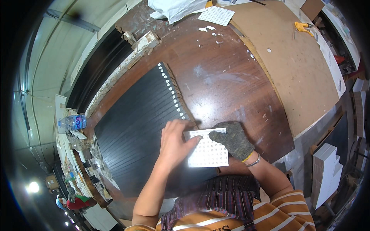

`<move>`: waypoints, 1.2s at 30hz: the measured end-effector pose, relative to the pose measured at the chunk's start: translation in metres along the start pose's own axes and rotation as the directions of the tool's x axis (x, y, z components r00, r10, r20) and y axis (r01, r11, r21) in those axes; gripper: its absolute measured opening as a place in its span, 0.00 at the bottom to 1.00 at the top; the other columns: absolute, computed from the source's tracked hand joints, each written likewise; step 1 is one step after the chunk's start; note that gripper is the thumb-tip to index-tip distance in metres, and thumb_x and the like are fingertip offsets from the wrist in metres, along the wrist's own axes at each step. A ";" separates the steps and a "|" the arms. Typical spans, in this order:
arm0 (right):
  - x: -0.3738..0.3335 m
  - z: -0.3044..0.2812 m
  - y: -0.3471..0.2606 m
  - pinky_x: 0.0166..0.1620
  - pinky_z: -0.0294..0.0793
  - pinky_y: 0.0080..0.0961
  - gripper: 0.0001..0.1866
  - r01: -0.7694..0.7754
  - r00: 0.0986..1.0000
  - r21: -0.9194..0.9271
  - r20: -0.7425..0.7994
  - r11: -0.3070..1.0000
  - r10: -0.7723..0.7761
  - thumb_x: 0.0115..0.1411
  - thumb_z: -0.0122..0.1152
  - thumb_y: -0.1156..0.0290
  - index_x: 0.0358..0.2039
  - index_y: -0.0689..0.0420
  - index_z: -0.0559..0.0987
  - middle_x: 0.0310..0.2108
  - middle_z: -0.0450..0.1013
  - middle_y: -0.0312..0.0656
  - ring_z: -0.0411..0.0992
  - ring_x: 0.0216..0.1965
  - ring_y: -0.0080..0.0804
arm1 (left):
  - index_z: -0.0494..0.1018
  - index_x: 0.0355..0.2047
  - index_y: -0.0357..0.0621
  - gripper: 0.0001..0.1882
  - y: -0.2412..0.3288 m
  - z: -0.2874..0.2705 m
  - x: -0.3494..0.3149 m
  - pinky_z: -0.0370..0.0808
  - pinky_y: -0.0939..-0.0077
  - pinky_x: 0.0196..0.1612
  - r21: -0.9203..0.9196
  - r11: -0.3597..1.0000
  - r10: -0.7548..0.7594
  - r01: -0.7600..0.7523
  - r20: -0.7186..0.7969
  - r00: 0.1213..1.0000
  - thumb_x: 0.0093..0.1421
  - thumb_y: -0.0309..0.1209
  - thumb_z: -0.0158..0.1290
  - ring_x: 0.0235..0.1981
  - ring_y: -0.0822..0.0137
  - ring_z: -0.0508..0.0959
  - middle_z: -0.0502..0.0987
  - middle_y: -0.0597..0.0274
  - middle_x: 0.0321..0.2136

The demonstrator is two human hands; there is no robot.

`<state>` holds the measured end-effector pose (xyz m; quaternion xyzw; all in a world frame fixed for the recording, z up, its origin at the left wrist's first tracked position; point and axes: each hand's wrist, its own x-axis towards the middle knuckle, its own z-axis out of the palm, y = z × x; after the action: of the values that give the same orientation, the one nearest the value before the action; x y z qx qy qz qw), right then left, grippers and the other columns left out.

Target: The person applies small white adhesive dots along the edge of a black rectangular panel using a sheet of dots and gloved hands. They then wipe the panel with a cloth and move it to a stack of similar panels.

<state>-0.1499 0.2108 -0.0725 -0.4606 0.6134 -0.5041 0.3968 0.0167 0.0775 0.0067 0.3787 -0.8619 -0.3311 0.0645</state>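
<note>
A white sheet of small round printed stickers (208, 156) lies between my hands, over the near end of a row of dark boards. My right hand (233, 140), in a dark knitted glove, grips its upper right edge with the thumb on top. My bare left hand (174, 140) has its thumb on the sheet's upper left part, and its bent fingers reach over the board ends; the fingertips are partly hidden. The long black boards (135, 115) lie side by side. Round white stickers (169, 88) run in a line along their right ends, up to my left fingers.
The boards rest on a brown wooden table (231, 81). Another sticker sheet (216, 15) and a white bag (177, 8) lie at the far side. A brown panel (289, 57) bears yellow-handled pliers (303, 28). A plastic bottle (73, 122) is at the left; stacked white pieces (327, 173) stand right.
</note>
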 end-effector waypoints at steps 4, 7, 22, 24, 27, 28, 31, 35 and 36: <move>-0.001 0.000 -0.008 0.33 0.77 0.34 0.12 -0.061 0.995 0.087 -0.077 0.994 0.068 0.60 0.67 0.67 0.41 0.60 0.84 0.34 0.80 0.47 0.79 0.32 0.37 | 0.77 0.42 0.30 0.12 -0.008 0.007 -0.010 0.77 0.75 0.45 -0.540 0.782 -0.304 0.312 0.106 0.947 0.59 0.23 0.62 0.39 0.71 0.80 0.83 0.59 0.38; -0.007 0.002 -0.013 0.37 0.77 0.31 0.15 -0.181 0.982 0.177 -0.017 0.968 0.186 0.60 0.68 0.64 0.44 0.61 0.83 0.36 0.81 0.47 0.79 0.36 0.35 | 0.79 0.43 0.31 0.08 -0.013 -0.003 -0.010 0.77 0.79 0.40 -0.723 0.589 -0.293 0.361 0.225 0.929 0.62 0.20 0.59 0.34 0.75 0.81 0.83 0.62 0.35; 0.008 -0.002 -0.046 0.46 0.78 0.26 0.17 -0.352 0.922 0.505 0.038 0.788 0.386 0.60 0.62 0.79 0.50 0.65 0.76 0.44 0.78 0.43 0.76 0.41 0.26 | 0.74 0.44 0.35 0.20 0.024 -0.039 -0.012 0.76 0.73 0.43 -0.198 0.978 -0.092 0.058 -0.169 0.981 0.52 0.25 0.68 0.36 0.68 0.79 0.79 0.60 0.35; 0.010 -0.003 -0.051 0.41 0.79 0.25 0.12 -0.236 0.913 0.765 -0.036 0.599 0.406 0.60 0.60 0.79 0.45 0.64 0.77 0.39 0.78 0.42 0.78 0.38 0.28 | 0.72 0.47 0.33 0.19 0.022 -0.039 -0.028 0.75 0.73 0.48 -0.481 0.867 -0.240 0.132 -0.170 0.956 0.59 0.27 0.64 0.41 0.69 0.78 0.78 0.59 0.40; 0.013 0.002 -0.056 0.41 0.81 0.26 0.13 -0.153 0.913 0.879 -0.049 0.452 0.404 0.60 0.58 0.81 0.46 0.63 0.76 0.37 0.79 0.42 0.80 0.38 0.30 | 0.71 0.51 0.33 0.19 0.030 -0.022 -0.057 0.73 0.74 0.53 -0.760 0.584 -0.379 0.285 0.055 0.924 0.64 0.29 0.61 0.45 0.73 0.77 0.78 0.61 0.44; 0.015 0.006 -0.058 0.41 0.81 0.26 0.13 -0.138 0.922 0.880 -0.054 0.455 0.384 0.60 0.58 0.81 0.46 0.64 0.76 0.36 0.79 0.42 0.79 0.38 0.30 | 0.72 0.52 0.33 0.18 0.034 -0.011 -0.064 0.73 0.74 0.53 -0.779 0.594 -0.296 0.201 0.021 0.955 0.65 0.28 0.60 0.45 0.72 0.77 0.79 0.61 0.45; 0.015 0.013 -0.060 0.43 0.80 0.25 0.15 -0.149 0.945 0.838 -0.035 0.524 0.325 0.61 0.59 0.79 0.49 0.65 0.75 0.40 0.78 0.43 0.79 0.40 0.30 | 0.73 0.54 0.32 0.17 0.035 0.011 -0.073 0.73 0.73 0.55 -0.837 0.521 -0.319 0.167 -0.009 0.948 0.66 0.25 0.57 0.46 0.72 0.78 0.81 0.61 0.45; 0.010 0.001 -0.060 0.51 0.78 0.29 0.23 -0.212 0.960 0.597 -0.023 0.774 0.280 0.60 0.60 0.80 0.56 0.64 0.71 0.47 0.75 0.44 0.76 0.48 0.31 | 0.75 0.52 0.33 0.14 0.016 0.005 -0.067 0.74 0.75 0.53 -0.910 0.414 -0.319 -0.037 -0.183 0.930 0.67 0.23 0.55 0.44 0.74 0.79 0.82 0.60 0.44; 0.007 -0.005 -0.061 0.53 0.77 0.30 0.25 -0.263 0.952 0.645 0.050 0.718 0.304 0.59 0.61 0.81 0.58 0.63 0.71 0.49 0.75 0.45 0.75 0.51 0.30 | 0.75 0.49 0.33 0.11 0.012 0.001 -0.066 0.75 0.76 0.51 -0.914 0.402 -0.318 -0.047 -0.188 0.929 0.68 0.24 0.55 0.43 0.76 0.79 0.82 0.61 0.42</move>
<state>-0.1464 0.2009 -0.0117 -0.1819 0.4774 -0.6304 0.5845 0.0558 0.1300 0.0228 0.4029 -0.4856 -0.6786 0.3759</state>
